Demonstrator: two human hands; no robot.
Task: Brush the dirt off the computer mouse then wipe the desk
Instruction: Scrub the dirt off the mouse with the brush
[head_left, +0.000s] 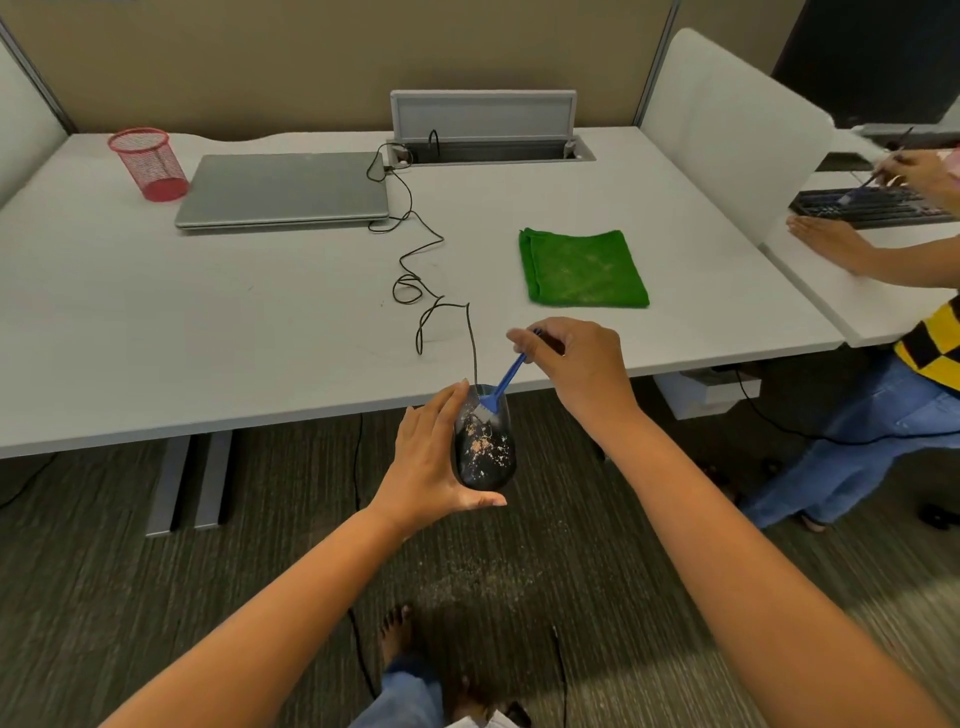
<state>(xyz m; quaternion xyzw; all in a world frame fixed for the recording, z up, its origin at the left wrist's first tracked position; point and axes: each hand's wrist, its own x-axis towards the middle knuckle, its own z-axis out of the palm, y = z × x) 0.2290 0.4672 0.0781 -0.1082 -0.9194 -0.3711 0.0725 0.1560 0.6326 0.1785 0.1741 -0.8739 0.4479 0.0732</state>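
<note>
Frame centre, off the desk (156, 312) edge: dirt-speckled mouse (485, 447) is gripped by left hand (431, 462). Blue brush (503, 382), pinched in right hand (576, 364), touches its top. Green cloth (582, 267) lies centre-right.

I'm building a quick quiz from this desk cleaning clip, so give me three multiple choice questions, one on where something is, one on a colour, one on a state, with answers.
1. Where is the mouse?
A. held out past the desk edge, over the carpet
B. on the laptop
C. in the mesh cup

2. What colour is the folded cloth?
A. red
B. green
C. white

3. How is the laptop?
A. open
B. closed
C. standing on edge

Answers:
1 A, the left hand holds the mouse beyond the desk while the right hand works the blue brush on it.
2 B, the cloth is green.
3 B, the laptop lies flat with its lid shut.
</note>
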